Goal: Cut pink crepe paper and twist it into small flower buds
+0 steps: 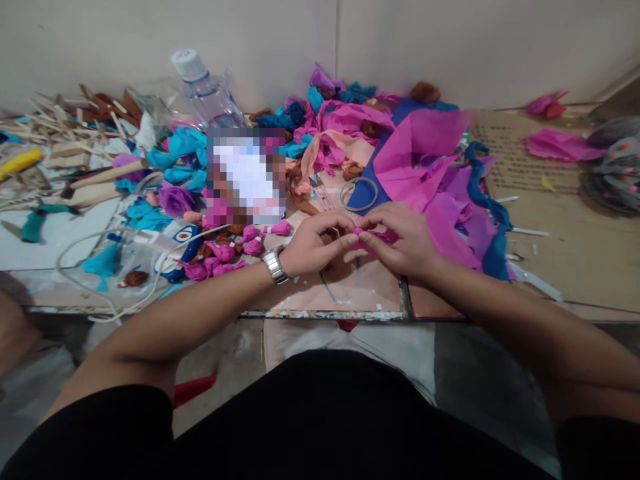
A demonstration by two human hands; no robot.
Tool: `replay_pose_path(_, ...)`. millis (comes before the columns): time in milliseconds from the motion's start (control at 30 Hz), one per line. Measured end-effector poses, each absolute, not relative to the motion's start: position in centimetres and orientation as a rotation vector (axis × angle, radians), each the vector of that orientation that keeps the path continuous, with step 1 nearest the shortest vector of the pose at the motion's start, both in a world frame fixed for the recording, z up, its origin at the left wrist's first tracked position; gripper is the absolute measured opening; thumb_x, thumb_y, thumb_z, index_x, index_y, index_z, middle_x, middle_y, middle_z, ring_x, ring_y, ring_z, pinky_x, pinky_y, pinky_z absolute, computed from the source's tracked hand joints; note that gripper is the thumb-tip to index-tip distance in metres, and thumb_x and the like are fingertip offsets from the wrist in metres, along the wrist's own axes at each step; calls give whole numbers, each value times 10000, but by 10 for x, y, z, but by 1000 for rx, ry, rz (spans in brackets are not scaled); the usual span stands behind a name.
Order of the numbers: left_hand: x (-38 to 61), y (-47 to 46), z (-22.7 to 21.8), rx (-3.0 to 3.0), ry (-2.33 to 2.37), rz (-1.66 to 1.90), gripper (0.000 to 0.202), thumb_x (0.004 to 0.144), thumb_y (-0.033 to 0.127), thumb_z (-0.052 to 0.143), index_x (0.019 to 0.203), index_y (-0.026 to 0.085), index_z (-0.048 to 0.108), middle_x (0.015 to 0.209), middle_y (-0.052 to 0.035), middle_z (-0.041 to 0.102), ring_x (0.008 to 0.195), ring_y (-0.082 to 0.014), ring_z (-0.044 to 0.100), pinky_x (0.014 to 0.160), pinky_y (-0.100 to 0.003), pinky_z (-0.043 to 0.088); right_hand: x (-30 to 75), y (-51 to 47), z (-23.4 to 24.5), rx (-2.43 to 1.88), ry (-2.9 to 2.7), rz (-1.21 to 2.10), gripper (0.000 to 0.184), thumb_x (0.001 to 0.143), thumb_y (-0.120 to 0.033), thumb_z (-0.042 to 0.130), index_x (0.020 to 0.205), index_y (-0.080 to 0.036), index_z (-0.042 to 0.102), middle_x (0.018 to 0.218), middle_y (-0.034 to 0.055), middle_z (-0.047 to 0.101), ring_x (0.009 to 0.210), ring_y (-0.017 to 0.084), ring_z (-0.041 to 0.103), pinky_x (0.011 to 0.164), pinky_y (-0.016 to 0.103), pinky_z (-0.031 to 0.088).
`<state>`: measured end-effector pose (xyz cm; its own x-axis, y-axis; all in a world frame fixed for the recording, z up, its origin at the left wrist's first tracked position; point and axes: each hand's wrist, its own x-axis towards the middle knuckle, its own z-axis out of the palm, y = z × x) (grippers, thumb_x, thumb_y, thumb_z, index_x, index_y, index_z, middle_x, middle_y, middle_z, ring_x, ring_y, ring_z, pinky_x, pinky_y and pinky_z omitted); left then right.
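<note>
A small piece of pink crepe paper (375, 237) is pinched between my two hands, above the near part of the table. My left hand (320, 241), with a metal watch (275, 265) at the wrist, grips its left end with thumb and fingertips. From the other side my right hand (397, 237) closes on the same piece, hiding part of it. Beyond the fingers lie a roll of tape (359, 194) and small thread snips (321, 191). Several pink paper buds (253, 241) with white bands sit left of my left hand.
Large pink paper sheets (420, 160) lie right of my hands, near cardboard (530, 220). At the back left stand a bottle (207, 97) and a pile of wooden sticks (60, 127). A white cable (113, 230) loops over the table's front edge (320, 315).
</note>
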<state>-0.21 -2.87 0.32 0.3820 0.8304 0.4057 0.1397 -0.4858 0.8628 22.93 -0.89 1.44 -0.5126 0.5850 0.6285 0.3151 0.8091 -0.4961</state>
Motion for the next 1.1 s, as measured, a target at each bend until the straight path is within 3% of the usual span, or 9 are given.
replay_pose_path(267,-2,-28,0,1792,805,1116,329,1019,496,737,991,172,781,1032,-89,794,951,-179,733,878,-296,572,229,-9,14,-648,-2128,421,145,1038,-404,738,1021,-260,750,926,46,792,893,247,750,848,433,562)
replay_pose_path(567,0,-28,2,1711,766,1171,321,1031,477,730,969,164,757,932,-56,778,826,-132,694,794,-250,552,232,-10,18,-590,-2136,426,182,1027,-403,747,1147,-267,770,983,62,808,914,253,759,867,450,582)
replay_pose_path(800,-1,-28,1,1695,731,1142,326,1035,478,723,977,159,743,953,-66,771,858,-143,700,821,-265,561,231,-11,15,-607,-2106,437,135,1037,-371,740,1106,-263,782,949,51,807,901,238,758,860,430,579)
replay_pose_path(933,-2,-27,1,1716,725,1103,342,1040,495,711,955,164,724,912,-53,747,824,-143,674,793,-269,545,230,-11,14,-610,-2103,462,193,1039,-398,740,1184,-280,788,963,42,811,903,237,762,877,436,578)
replay_pose_path(1100,-1,-27,0,1735,712,1073,380,1038,529,701,960,159,732,956,-67,748,889,-164,676,864,-300,541,230,-12,15,-582,-2129,459,173,1057,-402,709,1168,-303,799,995,38,828,945,242,772,884,444,594)
